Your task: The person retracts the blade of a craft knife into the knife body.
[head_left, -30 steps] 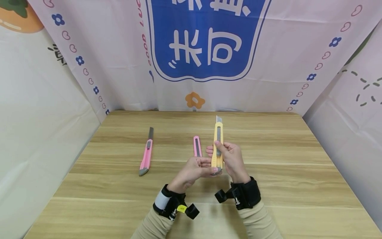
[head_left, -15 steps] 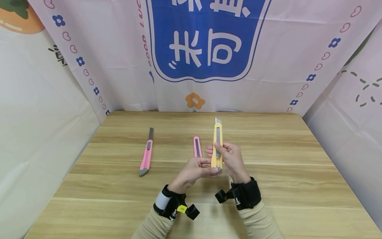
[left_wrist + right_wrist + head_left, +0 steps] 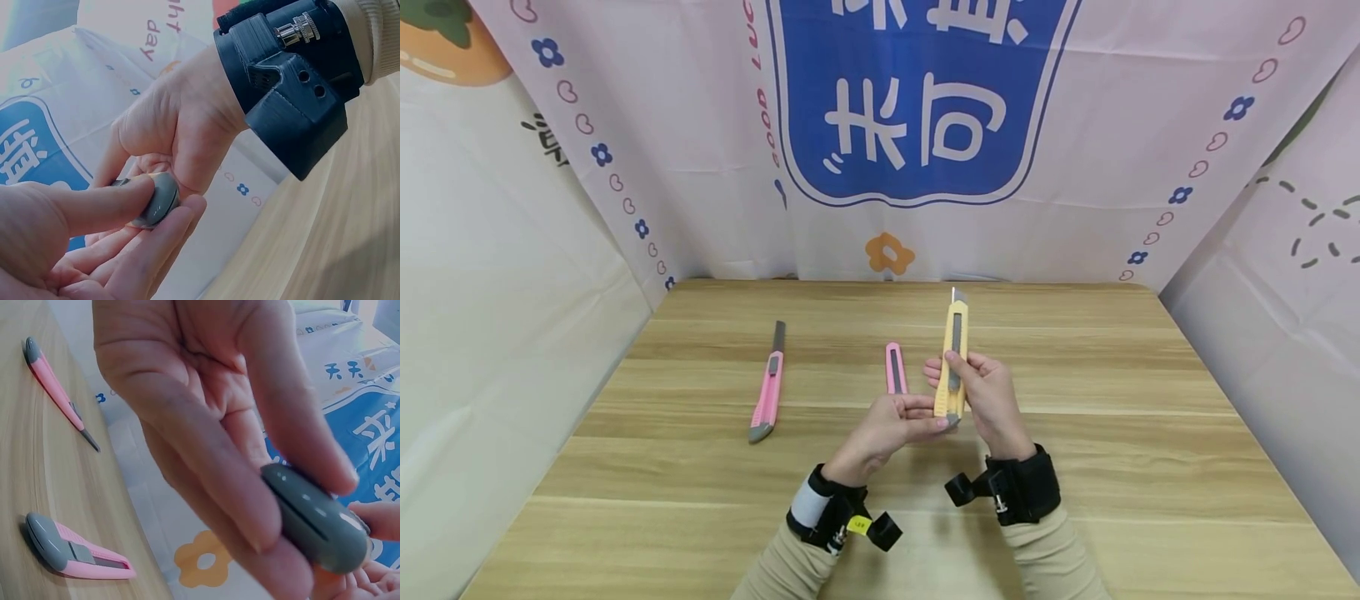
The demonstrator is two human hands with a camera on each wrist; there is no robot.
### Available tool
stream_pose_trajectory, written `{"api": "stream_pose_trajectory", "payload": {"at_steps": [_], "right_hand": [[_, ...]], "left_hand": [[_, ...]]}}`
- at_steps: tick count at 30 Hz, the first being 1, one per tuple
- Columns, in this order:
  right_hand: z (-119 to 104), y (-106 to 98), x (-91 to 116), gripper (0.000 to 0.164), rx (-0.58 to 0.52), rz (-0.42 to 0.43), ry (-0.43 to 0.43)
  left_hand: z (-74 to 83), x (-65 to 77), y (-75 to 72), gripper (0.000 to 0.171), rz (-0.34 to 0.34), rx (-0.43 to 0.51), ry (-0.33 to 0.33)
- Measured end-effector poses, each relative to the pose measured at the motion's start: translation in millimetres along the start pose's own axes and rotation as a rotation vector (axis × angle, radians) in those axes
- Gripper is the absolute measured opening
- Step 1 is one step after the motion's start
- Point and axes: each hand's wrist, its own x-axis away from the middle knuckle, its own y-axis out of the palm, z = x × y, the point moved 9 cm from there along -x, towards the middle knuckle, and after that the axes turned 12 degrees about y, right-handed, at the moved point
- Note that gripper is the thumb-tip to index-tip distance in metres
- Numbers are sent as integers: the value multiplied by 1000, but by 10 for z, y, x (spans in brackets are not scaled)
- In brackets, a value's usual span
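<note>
In the head view, a yellow utility knife (image 3: 950, 402) stands roughly upright between my two hands, a short stretch of blade showing at its top. My left hand (image 3: 882, 432) pinches its grey end cap (image 3: 165, 199) between thumb and fingers. My right hand (image 3: 994, 400) grips the body higher up, thumb lying over the grey slider track. One pink utility knife (image 3: 767, 392) lies at the left with a long blade out. Another pink utility knife (image 3: 895, 367) lies just beyond my left hand, which covers its lower part; its grey-capped end shows in the right wrist view.
The wooden table (image 3: 1097, 467) spreads under both hands. A printed cloth (image 3: 722, 225) hangs along its back edge, and pale cloths rise at both sides. Each wrist wears a black strap with a camera mount (image 3: 1030, 487).
Over the last half second the yellow utility knife and my right hand have shifted slightly to the right, and the knife's tip has risen. My left hand and both pink knives have stayed put.
</note>
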Motion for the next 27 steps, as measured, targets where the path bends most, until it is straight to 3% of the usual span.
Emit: {"api": "stream_pose_trajectory", "payload": {"at_steps": [11,27], "right_hand": [[60,52,-21,41,2,4,69],[83,72,-35,41,19,7,52]], "left_hand": [[-5,8,-41,34,57,33,-7],[23,15,-42,35,43,44,8]]}}
